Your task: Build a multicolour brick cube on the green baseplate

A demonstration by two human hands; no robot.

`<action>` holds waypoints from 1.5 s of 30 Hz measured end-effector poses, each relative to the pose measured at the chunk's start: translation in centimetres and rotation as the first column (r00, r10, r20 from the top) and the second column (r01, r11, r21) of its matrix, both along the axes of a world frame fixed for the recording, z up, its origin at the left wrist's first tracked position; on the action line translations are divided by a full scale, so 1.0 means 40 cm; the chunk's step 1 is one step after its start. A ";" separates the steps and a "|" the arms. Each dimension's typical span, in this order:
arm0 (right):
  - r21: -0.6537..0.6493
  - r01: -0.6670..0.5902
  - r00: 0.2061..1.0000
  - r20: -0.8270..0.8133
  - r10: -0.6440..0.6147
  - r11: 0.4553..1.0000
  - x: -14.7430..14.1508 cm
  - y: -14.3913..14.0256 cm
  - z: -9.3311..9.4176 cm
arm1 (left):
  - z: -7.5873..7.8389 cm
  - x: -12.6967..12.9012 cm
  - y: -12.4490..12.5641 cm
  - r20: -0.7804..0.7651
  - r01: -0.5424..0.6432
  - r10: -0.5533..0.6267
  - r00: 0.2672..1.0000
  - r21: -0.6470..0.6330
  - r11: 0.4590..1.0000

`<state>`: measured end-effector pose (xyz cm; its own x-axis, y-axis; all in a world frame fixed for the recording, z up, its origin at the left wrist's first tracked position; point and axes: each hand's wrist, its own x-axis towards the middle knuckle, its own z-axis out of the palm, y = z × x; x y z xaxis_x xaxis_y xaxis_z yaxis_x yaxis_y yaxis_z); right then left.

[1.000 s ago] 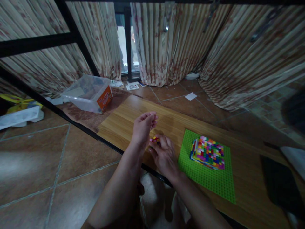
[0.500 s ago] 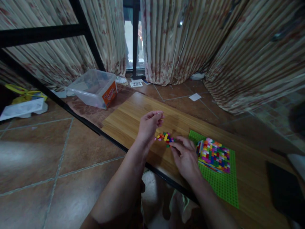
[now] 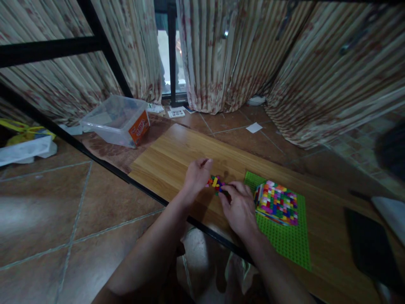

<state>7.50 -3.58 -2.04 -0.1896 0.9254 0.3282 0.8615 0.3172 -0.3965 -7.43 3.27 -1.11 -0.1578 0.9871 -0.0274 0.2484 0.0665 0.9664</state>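
Closing in: both hands now sit together over the small pile, where half a second ago the left was lifted clear above the board and the right lay further toward the green plate.

Long wooden board [image 3: 177, 154]: pale, plank-grained, lying across the tiled floor under both hands; it reaches well beyond the fingertips on either side.

Flat green studded baseplate [image 3: 284, 240]: just right of the right hand's knuckles, untouched by either hand.

Multicoloured block of stacked small bricks [image 3: 276, 202]: standing on that baseplate, close beside the right hand but apart from it (no finger rests on it).

Left hand [image 3: 196, 177]: has dropped onto the board, fingers curled loosely, tips right beside the loose bricks; whether they pinch one I cannot tell.

Right hand [image 3: 238, 207]: has slid back toward the left, fingers bent over the near edge of the pile, touching it; a firm grasp is not visible.

Small heap of loose red, yellow and purple plastic bricks [image 3: 215, 183]: on the board between the two sets of fingertips, partly covered by the right ones.

Meaning: by my reading, the work sits at picking or sorting from the heap, not at building on the plate.
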 end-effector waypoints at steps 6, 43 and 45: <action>-0.022 0.018 0.999 0.036 -0.017 1.000 0.019 0.003 0.009 | -0.023 0.039 -0.033 -0.132 0.149 -0.133 0.982 0.122 0.981; -0.086 0.036 0.996 0.086 -0.028 0.996 0.014 -0.002 0.009 | 0.044 0.078 -0.036 0.550 0.066 0.037 0.834 -0.167 0.984; -0.058 0.017 0.999 0.053 -0.014 0.998 0.016 -0.001 0.014 | 0.042 0.075 -0.036 0.541 0.076 0.026 0.841 -0.165 0.983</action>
